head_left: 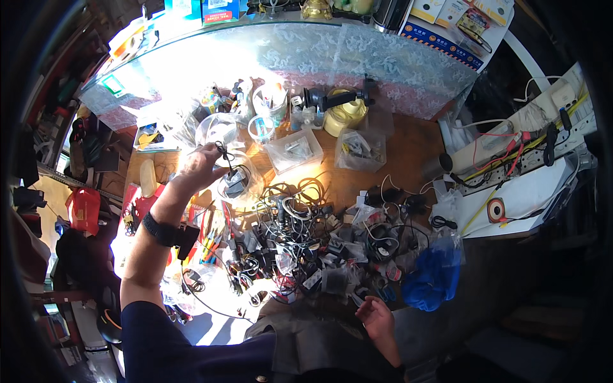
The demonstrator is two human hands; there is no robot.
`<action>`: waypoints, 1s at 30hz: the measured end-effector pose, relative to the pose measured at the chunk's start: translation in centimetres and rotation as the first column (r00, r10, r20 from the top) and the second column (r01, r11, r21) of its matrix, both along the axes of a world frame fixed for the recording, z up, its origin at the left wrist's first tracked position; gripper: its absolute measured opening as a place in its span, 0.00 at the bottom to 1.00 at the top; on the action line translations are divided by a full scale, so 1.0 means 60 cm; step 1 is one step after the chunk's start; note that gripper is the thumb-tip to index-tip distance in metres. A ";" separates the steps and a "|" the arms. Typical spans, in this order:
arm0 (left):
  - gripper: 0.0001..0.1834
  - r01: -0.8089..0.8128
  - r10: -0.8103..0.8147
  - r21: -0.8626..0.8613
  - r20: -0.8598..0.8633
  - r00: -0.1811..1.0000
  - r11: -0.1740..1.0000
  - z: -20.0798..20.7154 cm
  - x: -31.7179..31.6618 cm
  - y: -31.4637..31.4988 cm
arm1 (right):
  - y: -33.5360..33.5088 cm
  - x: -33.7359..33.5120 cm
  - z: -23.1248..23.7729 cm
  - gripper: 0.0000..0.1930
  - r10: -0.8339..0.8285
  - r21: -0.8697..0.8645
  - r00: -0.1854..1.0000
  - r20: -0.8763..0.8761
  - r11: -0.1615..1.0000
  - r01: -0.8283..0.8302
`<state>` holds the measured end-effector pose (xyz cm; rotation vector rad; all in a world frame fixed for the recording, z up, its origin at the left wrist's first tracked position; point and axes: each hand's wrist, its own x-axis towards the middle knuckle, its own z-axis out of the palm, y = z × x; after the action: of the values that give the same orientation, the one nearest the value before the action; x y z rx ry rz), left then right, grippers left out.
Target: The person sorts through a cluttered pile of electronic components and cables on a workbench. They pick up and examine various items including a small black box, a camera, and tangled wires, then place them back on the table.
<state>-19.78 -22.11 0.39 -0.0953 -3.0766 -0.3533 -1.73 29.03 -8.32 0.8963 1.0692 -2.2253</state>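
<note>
Nearest the body, the right hand (377,317) is rested at the table's front edge, fingers loosely curled and holding nothing, just beside a crumpled blue plastic bag (434,274). Beyond it, a tangled heap of black cables and small adapters (300,242) is spread across the wooden table (408,143). Further out, the left hand (199,165), with a black wrist strap (167,231) worn on its forearm, is raised over the clutter; a thin black cord (225,153) is pinched between its fingertips, and a small dark part (235,182) is hung from it above a clear round container (237,182). Farther back, clear plastic boxes (295,148) and a yellow round object (345,115) are seen.
</note>
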 end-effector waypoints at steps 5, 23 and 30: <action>0.33 0.052 -0.075 -0.134 -0.173 0.982 0.990 0.027 0.037 0.001 | -0.005 0.004 0.001 0.12 0.008 0.005 1.000 0.025 1.000 -0.008; 0.43 -0.047 -0.001 0.117 0.377 0.926 0.992 -0.024 -0.009 0.035 | -0.018 -0.001 0.001 0.11 0.038 0.006 0.999 0.004 0.999 -0.038; 0.23 -0.015 0.020 -0.015 0.511 0.859 1.000 -0.106 -0.068 0.055 | -0.012 0.011 0.005 0.11 0.033 0.066 0.999 -0.014 0.997 -0.032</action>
<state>-23.83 -18.82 -6.00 0.0351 -3.6048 -0.4220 -1.09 28.31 -8.01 0.8847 1.1622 -2.1849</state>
